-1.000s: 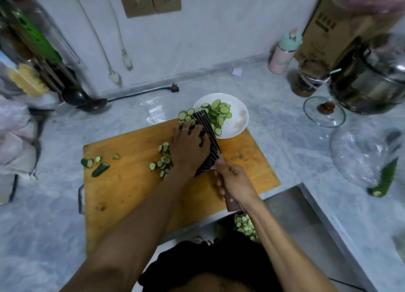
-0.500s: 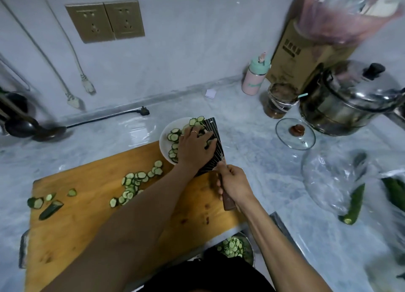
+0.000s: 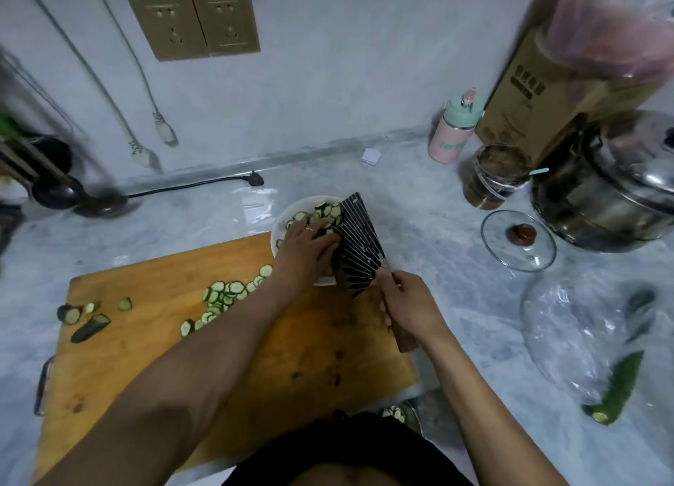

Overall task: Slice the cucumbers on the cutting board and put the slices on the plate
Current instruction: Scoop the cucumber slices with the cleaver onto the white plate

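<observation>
Head view. The step in hand is the transfer: sliced cucumber is being moved off the blade onto the plate (image 3: 291,212), not cut. The right hand (image 3: 408,306) is wrapped around the handle of the cleaver (image 3: 359,244), whose broad dark blade is held tilted over the plate's right side. The left hand (image 3: 310,246) lies against the blade's left face with fingers mostly extended, pressing or sweeping slices (image 3: 324,212) down into the plate; it grips nothing that I can make out. The plate sits on the worktop (image 3: 419,230) just beyond the far right corner of the cutting board (image 3: 146,358), its near rim at or over the board's far edge.

A second batch of slices, the loose slices (image 3: 226,296), lies scattered from the board's centre toward its far edge. Near the far left corner are the cucumber end pieces (image 3: 85,319). My judgement: the task is partly done. The next move calls for clearing the blade, then bringing it flat to the board to scoop the loose slices.

Room for moving: the near half of the board is open, giving the cleaver space to come back. To the right of the plate, bare worktop separates the blade from a glass lid (image 3: 518,243), a jar (image 3: 498,175) and a steel pot (image 3: 612,193). A whole cucumber (image 3: 616,390) lies in a clear bag toward the worktop's right edge, well apart. The board's near edge overhangs the worktop's front; slices pushed that way could fall.
</observation>
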A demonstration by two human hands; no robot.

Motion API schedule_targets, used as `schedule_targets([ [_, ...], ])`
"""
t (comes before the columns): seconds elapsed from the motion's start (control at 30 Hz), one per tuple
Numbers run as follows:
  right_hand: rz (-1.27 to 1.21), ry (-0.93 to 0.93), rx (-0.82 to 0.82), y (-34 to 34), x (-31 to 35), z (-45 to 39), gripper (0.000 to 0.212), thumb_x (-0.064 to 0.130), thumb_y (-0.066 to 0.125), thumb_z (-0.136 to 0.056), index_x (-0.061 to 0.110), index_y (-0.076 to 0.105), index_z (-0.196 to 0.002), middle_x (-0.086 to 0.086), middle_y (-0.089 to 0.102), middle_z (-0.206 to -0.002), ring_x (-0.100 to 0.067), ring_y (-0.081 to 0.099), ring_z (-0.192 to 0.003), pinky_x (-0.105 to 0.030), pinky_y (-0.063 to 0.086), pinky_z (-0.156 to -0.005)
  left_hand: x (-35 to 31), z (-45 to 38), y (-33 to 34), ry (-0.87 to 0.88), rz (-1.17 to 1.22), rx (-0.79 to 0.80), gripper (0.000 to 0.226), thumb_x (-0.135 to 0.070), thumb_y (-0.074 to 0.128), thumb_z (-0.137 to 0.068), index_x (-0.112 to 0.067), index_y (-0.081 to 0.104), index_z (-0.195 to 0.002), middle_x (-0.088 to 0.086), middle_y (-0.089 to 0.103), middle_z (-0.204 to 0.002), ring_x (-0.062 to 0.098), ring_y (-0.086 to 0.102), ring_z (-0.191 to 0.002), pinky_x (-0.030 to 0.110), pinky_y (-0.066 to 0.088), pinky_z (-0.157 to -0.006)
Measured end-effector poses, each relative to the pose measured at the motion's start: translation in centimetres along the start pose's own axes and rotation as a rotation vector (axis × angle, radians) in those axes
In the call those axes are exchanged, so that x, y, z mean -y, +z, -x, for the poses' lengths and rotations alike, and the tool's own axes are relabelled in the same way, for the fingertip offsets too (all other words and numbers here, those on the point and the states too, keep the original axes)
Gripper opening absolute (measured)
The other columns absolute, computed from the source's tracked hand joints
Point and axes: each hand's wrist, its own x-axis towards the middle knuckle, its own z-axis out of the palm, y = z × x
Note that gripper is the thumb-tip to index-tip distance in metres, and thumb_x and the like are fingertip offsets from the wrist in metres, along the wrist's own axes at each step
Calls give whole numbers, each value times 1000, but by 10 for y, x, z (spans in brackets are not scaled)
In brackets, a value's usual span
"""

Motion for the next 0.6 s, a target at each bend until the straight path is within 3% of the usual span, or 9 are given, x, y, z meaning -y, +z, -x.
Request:
schedule_targets([
  [0.17,173,-47,1,-15,5,-2,49,41,43,-104,1,61,-84,-9,61,-60,-10,52,-37,-26,44,-43,-4,3,-9,5,80,-88,25,-25,60,-90,-12,76,-103,19,64,-125,46,49,-125,53,42,-104],
  [0.27,215,-75,-7,-21,2,-2,44,42,44,-103,4,59,-85,-12,64,-70,-17,60,-49,-36,55,-48,-13,3,-13,-50,101,-125,27,-17,60,-89,-8,74,-111,20,62,-128,43,49,-126,50,39,-108],
  [0.37,290,-111,-17,-25,2,-1,41,44,45,-102,9,56,-85,-11,63,-74,-25,63,-59,-49,58,-58,-22,1,-18,-59,105,-36,40,-6,58,-89,-10,64,-129,16,53,-141,38,46,-132,45,36,-110],
  [0.47,304,-139,-21,-28,4,1,40,42,45,-103,7,56,-84,-11,63,-75,-23,62,-59,-49,58,-59,-31,-10,-22,29,52,55,54,-2,55,-87,-10,53,-140,12,45,-150,34,42,-136,41,35,-111],
  [0.6,286,-154,-41,-34,3,3,43,41,45,-103,5,56,-83,-13,63,-74,-24,61,-58,-49,58,-59,-30,-17,-22,46,-26,133,47,-3,58,-80,-5,64,-126,13,61,-133,35,57,-119,42,48,-99],
])
